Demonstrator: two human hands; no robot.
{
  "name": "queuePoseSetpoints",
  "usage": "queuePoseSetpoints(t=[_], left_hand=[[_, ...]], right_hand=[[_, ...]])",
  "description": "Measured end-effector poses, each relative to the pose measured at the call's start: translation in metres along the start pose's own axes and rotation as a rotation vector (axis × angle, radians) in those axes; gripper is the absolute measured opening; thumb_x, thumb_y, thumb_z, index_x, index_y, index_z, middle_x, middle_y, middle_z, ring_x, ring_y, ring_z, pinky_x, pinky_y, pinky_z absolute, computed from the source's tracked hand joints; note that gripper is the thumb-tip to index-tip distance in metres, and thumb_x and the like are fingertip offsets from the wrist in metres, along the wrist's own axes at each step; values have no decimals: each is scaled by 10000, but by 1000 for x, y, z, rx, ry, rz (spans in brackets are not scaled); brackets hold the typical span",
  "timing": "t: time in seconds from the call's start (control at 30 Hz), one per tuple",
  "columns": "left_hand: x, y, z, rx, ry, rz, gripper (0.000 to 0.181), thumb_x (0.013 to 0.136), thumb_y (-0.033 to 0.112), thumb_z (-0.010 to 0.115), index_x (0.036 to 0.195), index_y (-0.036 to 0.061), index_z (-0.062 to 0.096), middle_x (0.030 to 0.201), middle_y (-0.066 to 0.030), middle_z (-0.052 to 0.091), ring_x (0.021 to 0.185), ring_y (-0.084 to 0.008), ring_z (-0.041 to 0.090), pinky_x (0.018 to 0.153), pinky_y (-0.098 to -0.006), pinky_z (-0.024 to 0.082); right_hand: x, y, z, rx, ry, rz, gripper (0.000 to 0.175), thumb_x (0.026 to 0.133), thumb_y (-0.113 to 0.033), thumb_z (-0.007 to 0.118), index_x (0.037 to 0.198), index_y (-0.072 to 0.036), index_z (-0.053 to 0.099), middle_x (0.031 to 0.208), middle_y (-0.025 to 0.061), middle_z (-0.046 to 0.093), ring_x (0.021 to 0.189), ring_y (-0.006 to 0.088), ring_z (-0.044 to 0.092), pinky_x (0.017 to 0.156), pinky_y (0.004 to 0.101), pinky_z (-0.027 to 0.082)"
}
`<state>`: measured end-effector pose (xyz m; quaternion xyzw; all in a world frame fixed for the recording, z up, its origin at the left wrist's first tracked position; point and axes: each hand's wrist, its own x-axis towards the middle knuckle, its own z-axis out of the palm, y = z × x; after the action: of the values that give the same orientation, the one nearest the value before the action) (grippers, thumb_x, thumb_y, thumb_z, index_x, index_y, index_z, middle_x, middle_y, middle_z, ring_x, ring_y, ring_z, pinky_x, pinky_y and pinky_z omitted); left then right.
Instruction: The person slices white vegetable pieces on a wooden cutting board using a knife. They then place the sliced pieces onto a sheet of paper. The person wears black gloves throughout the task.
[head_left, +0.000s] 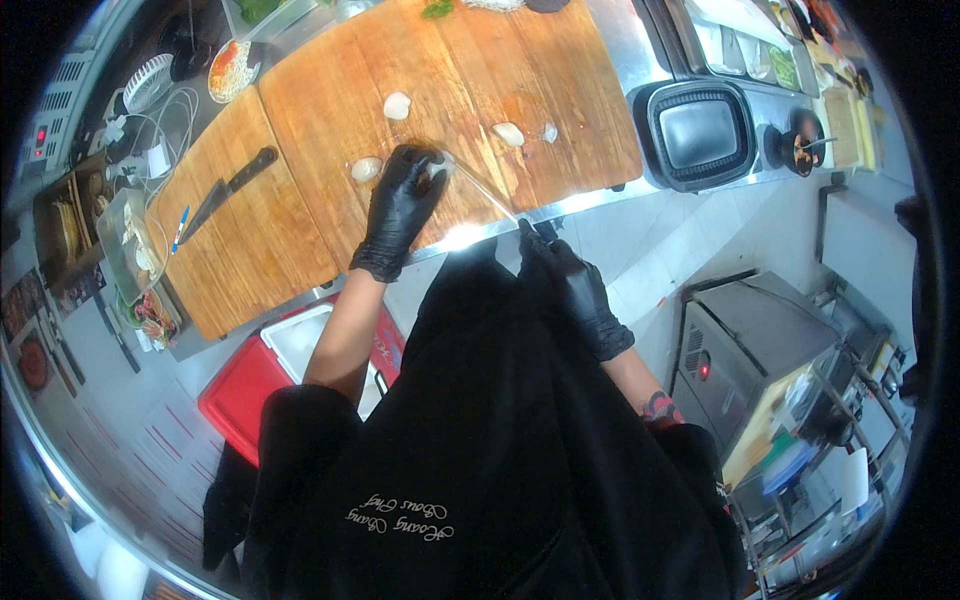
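Note:
My left hand (405, 187), in a black glove, rests on the wooden cutting board (337, 97). Its fingertips hold down a small whitish piece (444, 163), apparently scallop flesh, partly covered by the fingers. A long slim knife (484, 191) reaches that piece with its blade. Also gloved in black, my right hand (562, 270) grips the knife's handle just off the board's near edge. One pale round scallop-like piece (366, 169) lies left of my left hand, and another (397, 106) lies beyond it. To the right are a third piece (508, 135) and a small translucent scrap (549, 133).
A dark-handled kitchen knife (232, 184) and a blue-white pen (180, 229) lie at the board's left. On the right stands a black plastic tray (697, 135). Left of the board is a clear container (127, 247); a red cooler (240, 397) sits below.

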<state>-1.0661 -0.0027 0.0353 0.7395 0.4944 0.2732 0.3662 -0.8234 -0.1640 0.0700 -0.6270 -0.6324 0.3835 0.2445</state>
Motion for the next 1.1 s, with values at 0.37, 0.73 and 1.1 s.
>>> queuePoseSetpoints(t=[0.37, 0.73, 1.1], left_hand=[[1, -2, -4, 90, -2, 143, 262, 889, 46, 748, 1135, 54, 658, 1154, -127, 643, 1140, -302, 630, 965, -367, 512], [74, -20, -29, 165, -559, 167, 307, 976, 191, 670, 1271, 103, 661, 1342, -132, 619, 1241, -336, 598, 1069, -393, 477], [80, -47, -27, 211, -659, 292, 307, 1001, 181, 611, 1302, 185, 677, 1506, -101, 540, 1344, -320, 554, 1134, -379, 445]], right_hand=[[-29, 43, 9, 437, -79, 242, 397, 1005, -102, 527, 1381, -23, 626, 1166, 82, 683, 1086, 240, 590, 1027, 391, 437], [-80, 96, -21, 1073, -239, 793, 375, 974, -175, 658, 1267, 59, 650, 1071, 73, 712, 969, 114, 598, 880, 289, 505], [-61, 13, -39, 66, -62, 307, 480, 923, -44, 561, 1393, -142, 561, 994, 151, 691, 860, 284, 672, 738, 413, 544]])
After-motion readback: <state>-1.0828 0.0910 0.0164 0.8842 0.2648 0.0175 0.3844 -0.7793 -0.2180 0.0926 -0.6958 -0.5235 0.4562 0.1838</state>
